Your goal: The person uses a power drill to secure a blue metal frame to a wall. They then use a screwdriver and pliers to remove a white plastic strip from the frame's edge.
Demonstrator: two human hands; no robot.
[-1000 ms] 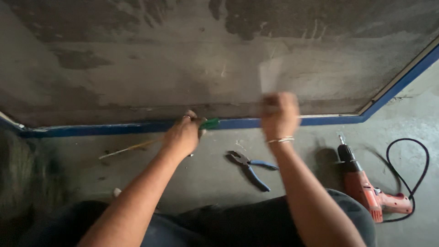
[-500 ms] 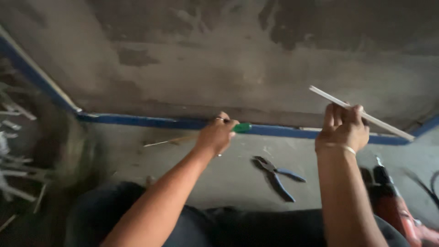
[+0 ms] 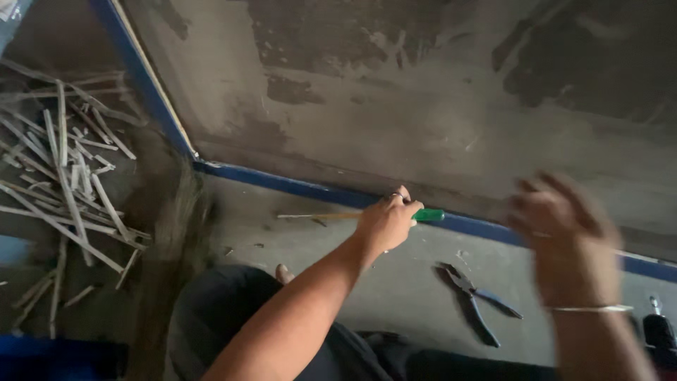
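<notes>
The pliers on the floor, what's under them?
The pliers lie flat on the bare grey concrete floor, nothing else beneath that shows. The floor directly under their jaws and blue handles is covered, so any small scrap there cannot be seen.

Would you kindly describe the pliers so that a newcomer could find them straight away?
Start at the blue strip running along the foot of the grey wall, then drop to the concrete floor below it. The pliers lie there, between the person's two forearms. They are the only tool with dark jaws and crossed blue handles, lying untouched.
</notes>
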